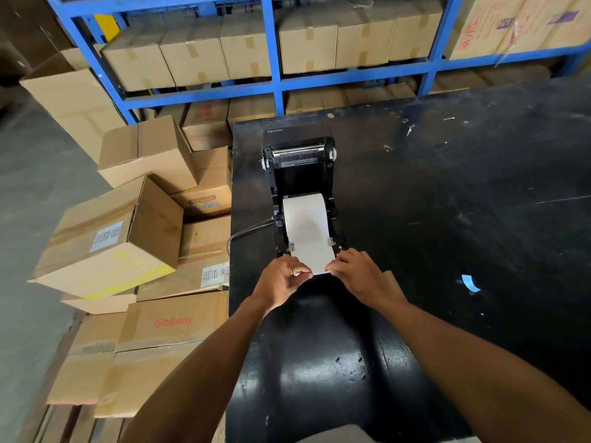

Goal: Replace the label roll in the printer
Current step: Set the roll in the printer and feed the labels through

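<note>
A black label printer (300, 174) stands on the black table (447, 203) with its lid swung open to the far side. A white label roll (305, 222) lies in its bay, and its paper runs toward me between two small grey guides. My left hand (283, 279) pinches the paper's near left corner. My right hand (358, 273) pinches the near right corner. Both hands hold the paper's front edge just past the printer's front.
A grey cable (246, 233) leaves the printer's left side. A blue scrap (470, 282) lies on the table to the right. Stacked cardboard boxes (128, 238) crowd the floor on the left, and a blue shelf rack (275, 75) with boxes stands behind.
</note>
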`<state>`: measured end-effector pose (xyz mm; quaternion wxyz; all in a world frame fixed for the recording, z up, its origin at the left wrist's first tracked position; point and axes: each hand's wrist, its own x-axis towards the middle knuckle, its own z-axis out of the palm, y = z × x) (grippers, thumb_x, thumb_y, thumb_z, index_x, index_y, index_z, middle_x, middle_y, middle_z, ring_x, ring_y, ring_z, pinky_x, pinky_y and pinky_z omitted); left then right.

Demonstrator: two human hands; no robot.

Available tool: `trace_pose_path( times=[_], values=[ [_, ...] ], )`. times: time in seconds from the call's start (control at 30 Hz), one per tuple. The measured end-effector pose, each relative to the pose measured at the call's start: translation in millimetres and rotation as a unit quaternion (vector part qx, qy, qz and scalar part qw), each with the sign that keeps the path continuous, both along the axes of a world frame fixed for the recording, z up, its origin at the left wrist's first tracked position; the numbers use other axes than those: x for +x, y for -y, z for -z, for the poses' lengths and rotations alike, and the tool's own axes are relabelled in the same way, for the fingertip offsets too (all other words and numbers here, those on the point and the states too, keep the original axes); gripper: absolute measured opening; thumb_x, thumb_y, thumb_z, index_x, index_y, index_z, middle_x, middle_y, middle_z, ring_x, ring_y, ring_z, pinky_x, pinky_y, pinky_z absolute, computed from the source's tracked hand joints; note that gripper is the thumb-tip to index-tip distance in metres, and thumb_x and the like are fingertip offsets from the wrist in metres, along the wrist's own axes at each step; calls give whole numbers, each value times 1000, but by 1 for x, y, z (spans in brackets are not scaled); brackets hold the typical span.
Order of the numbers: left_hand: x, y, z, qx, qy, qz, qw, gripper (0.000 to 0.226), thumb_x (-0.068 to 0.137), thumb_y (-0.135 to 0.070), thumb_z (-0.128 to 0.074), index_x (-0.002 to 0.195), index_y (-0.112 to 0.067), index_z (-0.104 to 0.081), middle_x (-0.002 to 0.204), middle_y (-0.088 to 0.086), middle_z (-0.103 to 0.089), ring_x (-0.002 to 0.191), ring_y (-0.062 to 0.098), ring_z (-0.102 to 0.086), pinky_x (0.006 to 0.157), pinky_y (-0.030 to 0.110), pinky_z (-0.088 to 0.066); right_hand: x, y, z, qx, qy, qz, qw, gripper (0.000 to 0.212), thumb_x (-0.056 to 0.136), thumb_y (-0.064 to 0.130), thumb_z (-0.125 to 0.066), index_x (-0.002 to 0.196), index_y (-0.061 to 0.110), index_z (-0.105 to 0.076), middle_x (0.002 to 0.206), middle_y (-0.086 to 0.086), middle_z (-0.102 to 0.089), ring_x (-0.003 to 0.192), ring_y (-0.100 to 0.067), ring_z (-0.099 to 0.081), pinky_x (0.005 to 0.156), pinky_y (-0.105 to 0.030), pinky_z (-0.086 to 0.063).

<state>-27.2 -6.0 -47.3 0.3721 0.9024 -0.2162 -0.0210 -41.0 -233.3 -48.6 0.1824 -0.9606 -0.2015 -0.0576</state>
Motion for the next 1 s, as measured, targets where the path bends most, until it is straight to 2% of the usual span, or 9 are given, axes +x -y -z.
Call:
trace_pose_path(
  times=[0.1, 0.23, 0.4, 0.53, 0.73, 0.87, 1.0],
  values=[
    [-7, 0, 1, 19, 9, -1, 1000, 13, 92, -23, -70, 95, -16, -80, 89, 3, -74, 83, 19, -66, 74, 44, -58, -7, -1, 6, 8, 4, 9, 1000, 15, 91, 12, -63, 99, 17, -74, 92, -6, -66, 87, -30, -59, 71, -39, -42],
    [-12, 2, 1, 44, 37, 14, 998, 10, 91, -16, -70, 93, -13, -79, 88, 4, -72, 81, 21, -65, 71, 44, -57, -11, -2, 8, 13, 5, 11, 1000, 14, 89, 12, -65, 96, 19, -74, 87, -4, -64, 83, -28, -59, 67, -36, -39],
    [-16, 1, 8, 45, 26, 20, 998, 15, 88, -3, -71, 99, -11, -79, 93, 8, -73, 86, 25, -68, 77, 42, -57, -16, 1, 10, -5, 8, 0, 1000, 11, 89, 11, -64, 95, 18, -72, 87, -4, -62, 82, -29, -59, 66, -36, -40],
    [-19, 0, 10, 41, 10, 26, 999, 16, 89, -1, -70, 99, -8, -79, 92, 10, -74, 86, 27, -70, 78, 41, -58, -20, 1, 12, -26, -1, -14, 1000, 13, 91, 11, -60, 99, 16, -70, 91, -6, -61, 84, -30, -57, 67, -37, -39],
    [-20, -3, 8, 61, -16, 39, 997, 23, 92, 2, -65, 108, -9, -78, 106, 11, -75, 98, 25, -70, 91, 37, -57, -22, 4, 16, -17, -12, -28, 999, 20, 89, 8, -60, 103, 18, -70, 93, -5, -60, 85, -28, -57, 69, -34, -36],
    [-17, -6, 6, 84, -52, 58, 993, 29, 95, 3, -60, 113, -13, -76, 112, 7, -73, 104, 21, -69, 96, 33, -55, -23, 5, 15, -13, -31, -40, 999, 26, 92, 7, -56, 111, 18, -70, 101, -5, -61, 94, -27, -56, 75, -35, -37],
    [-11, -10, -2, 83, -98, 100, 987, 39, 88, 7, -60, 115, -17, -75, 107, 1, -71, 96, 9, -66, 92, 25, -55, -18, 5, 11, 26, -52, -43, 997, 23, 90, 20, -55, 106, 22, -71, 103, 2, -61, 99, -22, -57, 78, -30, -34]
  ],
)
